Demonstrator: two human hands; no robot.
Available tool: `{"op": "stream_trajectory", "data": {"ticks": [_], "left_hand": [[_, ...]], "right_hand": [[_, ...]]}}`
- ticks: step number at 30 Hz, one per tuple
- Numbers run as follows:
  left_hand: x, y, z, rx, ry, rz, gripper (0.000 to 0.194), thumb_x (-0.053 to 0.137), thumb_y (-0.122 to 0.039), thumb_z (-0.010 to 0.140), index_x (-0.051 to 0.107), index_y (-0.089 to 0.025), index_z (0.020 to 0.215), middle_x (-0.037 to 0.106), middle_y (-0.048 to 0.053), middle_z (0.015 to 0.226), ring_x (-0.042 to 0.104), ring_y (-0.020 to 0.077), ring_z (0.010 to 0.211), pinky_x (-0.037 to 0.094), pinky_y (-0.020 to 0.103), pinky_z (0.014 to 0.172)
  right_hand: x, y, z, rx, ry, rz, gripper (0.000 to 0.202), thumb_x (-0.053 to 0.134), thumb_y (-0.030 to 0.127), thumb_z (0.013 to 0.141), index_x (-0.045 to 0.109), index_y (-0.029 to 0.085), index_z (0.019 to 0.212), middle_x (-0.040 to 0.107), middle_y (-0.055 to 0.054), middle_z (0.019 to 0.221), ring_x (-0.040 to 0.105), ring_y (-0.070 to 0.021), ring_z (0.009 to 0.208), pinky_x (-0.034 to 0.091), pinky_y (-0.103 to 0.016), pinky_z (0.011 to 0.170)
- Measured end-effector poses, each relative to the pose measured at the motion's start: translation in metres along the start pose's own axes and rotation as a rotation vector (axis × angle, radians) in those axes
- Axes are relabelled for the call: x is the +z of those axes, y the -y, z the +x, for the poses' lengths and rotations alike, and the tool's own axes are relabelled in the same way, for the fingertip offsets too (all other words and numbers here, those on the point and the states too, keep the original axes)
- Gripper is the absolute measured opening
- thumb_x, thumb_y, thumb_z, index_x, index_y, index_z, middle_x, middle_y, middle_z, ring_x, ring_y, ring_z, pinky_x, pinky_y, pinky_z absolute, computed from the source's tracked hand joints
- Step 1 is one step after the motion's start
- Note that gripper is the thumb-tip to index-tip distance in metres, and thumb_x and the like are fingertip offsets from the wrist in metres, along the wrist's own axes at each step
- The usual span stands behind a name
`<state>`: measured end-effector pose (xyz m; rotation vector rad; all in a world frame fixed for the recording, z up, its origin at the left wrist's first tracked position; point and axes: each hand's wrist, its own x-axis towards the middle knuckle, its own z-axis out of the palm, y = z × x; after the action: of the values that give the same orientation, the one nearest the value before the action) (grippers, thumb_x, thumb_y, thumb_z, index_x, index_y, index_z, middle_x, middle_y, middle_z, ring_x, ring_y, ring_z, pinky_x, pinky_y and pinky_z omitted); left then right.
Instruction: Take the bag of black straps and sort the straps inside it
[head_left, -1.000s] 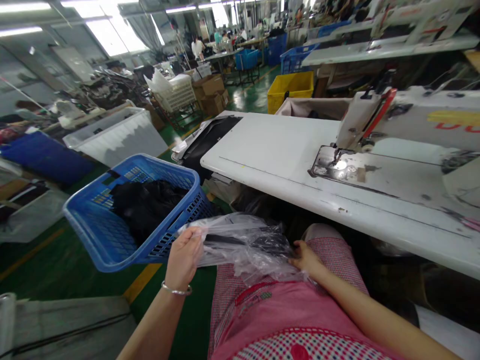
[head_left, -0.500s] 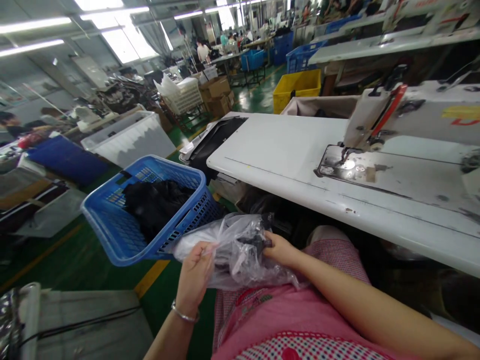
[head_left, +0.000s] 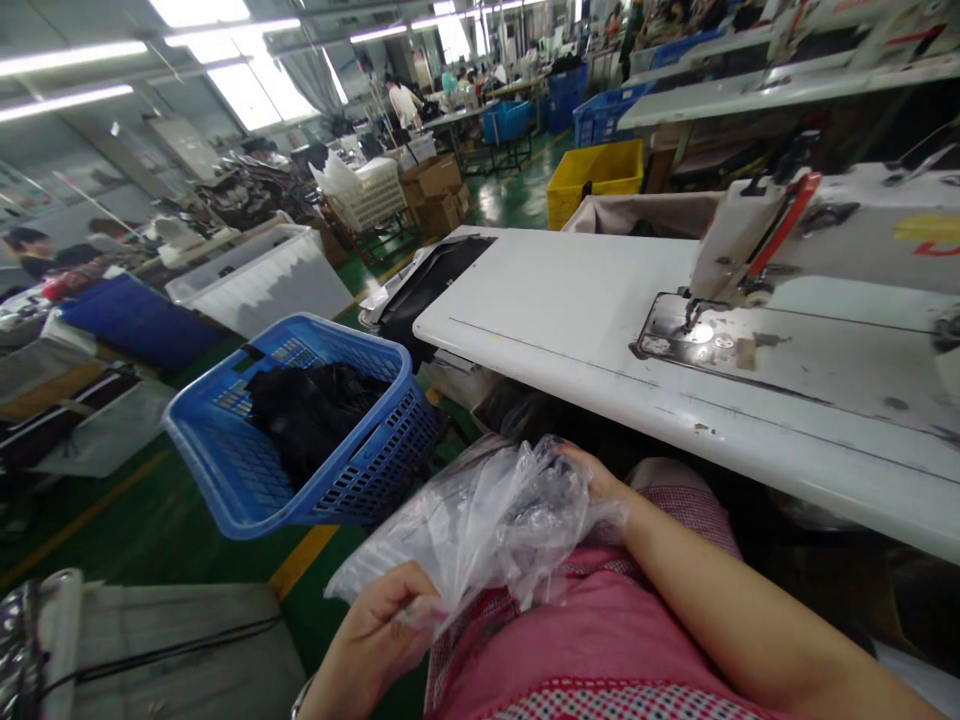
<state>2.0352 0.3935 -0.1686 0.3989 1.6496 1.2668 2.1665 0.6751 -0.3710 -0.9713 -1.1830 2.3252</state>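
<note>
Broadly, the white bench point(head_left: 570, 300) fills the frame from twelve to three o'clock, set low and close so the seated person can reach it; its sewing machine point(head_left: 757, 230) stands at two o'clock with the needle over a metal plate. At nine o'clock a blue basket point(head_left: 352, 480) sits tilted just beside the person's knee, black fabric point(head_left: 311, 410) heaped inside, placed within easy arm's reach. More black pieces point(head_left: 427, 285) hang off the bench's far corner at eleven o'clock.

At the centre, over the lap and its pink apron point(head_left: 547, 640), lies a clear plastic bag point(head_left: 480, 520), crumpled and loosely bunched, apart from the bench and near the basket's rim. The left hand point(head_left: 375, 630), at seven o'clock, has its fingers pinched shut on the bag's lower edge, holding the film taut. The right hand point(head_left: 600, 480), at five o'clock, is pushed into the bag's upper folds, fingers curled around the plastic and largely hidden by it; something dark shows faintly inside.
</note>
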Motion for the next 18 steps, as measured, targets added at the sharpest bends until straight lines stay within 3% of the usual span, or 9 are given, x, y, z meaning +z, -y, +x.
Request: {"op": "stream_trajectory", "data": {"ticks": [3, 6, 8, 12, 15, 18], "left_hand": [[-0.011, 0.006, -0.003, 0.023, -0.121, 0.090, 0.047, 0.067, -0.057, 0.079, 0.054, -0.013, 0.071, 0.028, -0.005, 0.054, 0.019, 0.0041, 0.049, 0.010, 0.020, 0.050], [-0.024, 0.018, -0.002, 0.017, -0.276, -0.052, 0.041, 0.061, -0.056, 0.085, 0.051, -0.016, 0.079, 0.024, -0.007, 0.052, 0.017, 0.0053, 0.048, 0.014, 0.019, 0.047], [-0.030, 0.027, -0.003, 0.017, -0.322, -0.154, 0.037, 0.061, -0.054, 0.085, 0.050, -0.018, 0.084, 0.024, -0.008, 0.051, 0.018, 0.0058, 0.046, 0.018, 0.018, 0.045], [-0.031, 0.035, -0.007, 0.054, -0.363, -0.215, 0.033, 0.061, -0.049, 0.087, 0.051, -0.018, 0.088, 0.026, -0.008, 0.050, 0.020, 0.0058, 0.045, 0.022, 0.017, 0.044], [-0.029, 0.031, -0.012, 0.100, -0.351, -0.230, 0.032, 0.060, -0.048, 0.088, 0.051, -0.017, 0.086, 0.025, -0.008, 0.049, 0.019, 0.0055, 0.045, 0.021, 0.017, 0.044], [-0.030, 0.024, -0.015, 0.117, -0.336, -0.234, 0.031, 0.061, -0.047, 0.088, 0.051, -0.017, 0.086, 0.025, -0.008, 0.050, 0.019, 0.0053, 0.045, 0.021, 0.017, 0.044]], "right_hand": [[0.009, 0.023, -0.030, 0.042, 0.129, 0.022, 0.054, 0.060, 0.042, 0.070, 0.056, 0.018, 0.118, 0.066, -0.010, 0.107, 0.064, -0.0257, 0.092, 0.051, -0.036, 0.082], [0.007, 0.036, -0.062, 0.147, 0.380, 0.077, 0.063, 0.039, 0.055, 0.082, 0.054, 0.016, 0.129, 0.061, -0.013, 0.124, 0.058, -0.0295, 0.113, 0.048, -0.040, 0.093], [0.002, 0.030, -0.069, 0.205, 0.427, 0.080, 0.068, 0.030, 0.060, 0.086, 0.055, 0.014, 0.128, 0.058, -0.015, 0.128, 0.054, -0.0303, 0.119, 0.046, -0.041, 0.097], [-0.001, -0.004, -0.049, 0.207, 0.299, -0.214, 0.057, 0.066, 0.047, 0.073, 0.055, 0.018, 0.121, 0.061, -0.011, 0.118, 0.063, -0.0233, 0.097, 0.050, -0.033, 0.084], [0.011, -0.021, -0.029, 0.214, 0.362, -0.329, 0.070, 0.080, 0.036, 0.058, 0.057, 0.021, 0.123, 0.063, -0.006, 0.114, 0.062, -0.0211, 0.091, 0.051, -0.031, 0.079], [0.025, -0.025, -0.016, 0.167, 0.323, -0.501, 0.058, 0.086, 0.025, 0.043, 0.069, 0.018, 0.098, 0.067, -0.001, 0.088, 0.060, -0.0206, 0.084, 0.048, -0.028, 0.076]]}}
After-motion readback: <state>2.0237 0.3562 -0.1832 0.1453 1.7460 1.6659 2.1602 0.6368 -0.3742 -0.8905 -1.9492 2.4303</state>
